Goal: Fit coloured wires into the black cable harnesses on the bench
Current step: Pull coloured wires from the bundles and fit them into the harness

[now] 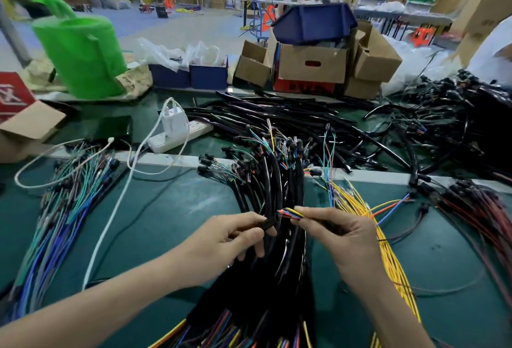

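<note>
Head view: low in the middle of the frame we see the left hand (235, 237) pinching the open end of a black flexible harness sleeve (268, 224) between thumb and curled fingers. Just to its right, the right hand (343, 239) pinches a small bunch of coloured wires (289, 214) in red, blue and yellow. Its thumb and forefinger are closed on the bunch and its other fingers are curled. The wire tips sit right at the sleeve's mouth; we cannot tell whether they are inside.

Both hands are above a thick pile of black cable harnesses (279, 181) that runs from the centre to the bottom edge over the dark green bench mat (177, 209). Loose yellow wires (390, 261) fan out at lower right, and a bundle of blue and green wires (61, 223) lies at the left. We see a white power strip (177, 137) at mid-left and a green plastic watering can (80, 54) at upper left.
</note>
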Tool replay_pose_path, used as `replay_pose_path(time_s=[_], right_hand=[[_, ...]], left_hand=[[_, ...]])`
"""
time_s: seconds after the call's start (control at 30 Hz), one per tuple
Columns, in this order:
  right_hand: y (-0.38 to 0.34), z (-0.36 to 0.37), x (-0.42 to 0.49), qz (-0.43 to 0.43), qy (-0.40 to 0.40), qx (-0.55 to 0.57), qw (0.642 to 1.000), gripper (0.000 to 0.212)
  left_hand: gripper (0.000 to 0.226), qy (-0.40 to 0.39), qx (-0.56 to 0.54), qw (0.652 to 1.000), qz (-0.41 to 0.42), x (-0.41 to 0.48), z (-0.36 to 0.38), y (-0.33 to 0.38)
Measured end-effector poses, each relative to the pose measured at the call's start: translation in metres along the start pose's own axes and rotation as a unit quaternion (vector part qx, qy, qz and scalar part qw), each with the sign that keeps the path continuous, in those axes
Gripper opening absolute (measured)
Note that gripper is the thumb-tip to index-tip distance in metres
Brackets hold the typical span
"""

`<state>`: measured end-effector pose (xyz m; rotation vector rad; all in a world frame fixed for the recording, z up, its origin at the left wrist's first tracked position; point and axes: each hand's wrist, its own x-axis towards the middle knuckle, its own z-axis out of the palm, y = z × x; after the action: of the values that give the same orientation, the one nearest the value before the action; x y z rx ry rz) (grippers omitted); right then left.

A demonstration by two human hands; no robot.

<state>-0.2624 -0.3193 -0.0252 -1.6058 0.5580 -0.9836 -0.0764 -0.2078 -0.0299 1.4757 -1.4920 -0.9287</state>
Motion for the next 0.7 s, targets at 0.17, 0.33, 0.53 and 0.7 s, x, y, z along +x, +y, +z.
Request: replay_pose_path(time_s=[0.17, 0.33, 0.53, 0.7], right_hand=[[-0.004, -0.002, 0.0, 0.004, -0.006, 0.025, 1.0, 0.026], [-0.002, -0.001, -0.001, 0.005, -0.049, -0.016, 0.999, 0.034], [-0.002, -0.001, -0.001, 0.009, -0.053, -0.049, 0.997, 0.035], [0.0, 0.0, -0.001, 0.011, -0.059, -0.066, 0.996, 0.032]], left_hand=[[0.021, 0.028, 0.01, 1.0, -0.007, 0.001, 0.004, 0.0], [0.023, 0.068, 0.06, 0.996, 0.016, 0.005, 0.008, 0.002], [0.022, 0.1, 0.05, 0.993, 0.049, 0.008, 0.014, 0.004], [0.016, 0.122, 0.08, 0.987, 0.061, 0.01, 0.014, -0.002]])
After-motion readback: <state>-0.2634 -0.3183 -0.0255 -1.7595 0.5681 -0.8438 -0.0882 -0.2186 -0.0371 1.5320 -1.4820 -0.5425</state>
